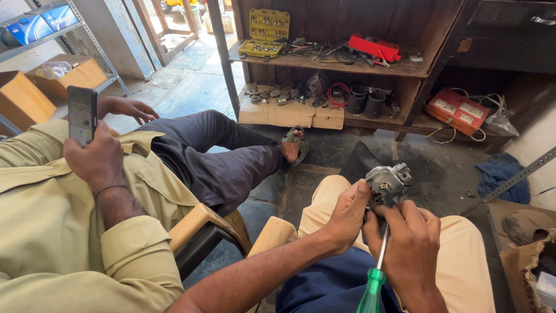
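A blue box [36, 24] lies on the metal rack at the top left. Under it, two brown cardboard boxes [72, 75] stand open, one with a clear plastic bag [53, 69] inside. A person at the left holds up a dark phone [81, 114]; its screen faces away. On the wooden shelf stands an open yellow case [267, 32], a red case [373, 47] further right. Flat cardboard pieces [292, 115] lie on the lower shelf.

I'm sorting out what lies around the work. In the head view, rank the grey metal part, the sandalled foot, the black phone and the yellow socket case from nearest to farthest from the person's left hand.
From the left hand:
1. Grey metal part, held right at its fingertips.
2. Sandalled foot, on the floor just ahead, slightly left.
3. Yellow socket case, up on the wooden shelf ahead.
4. Black phone, far left, in another person's hand.
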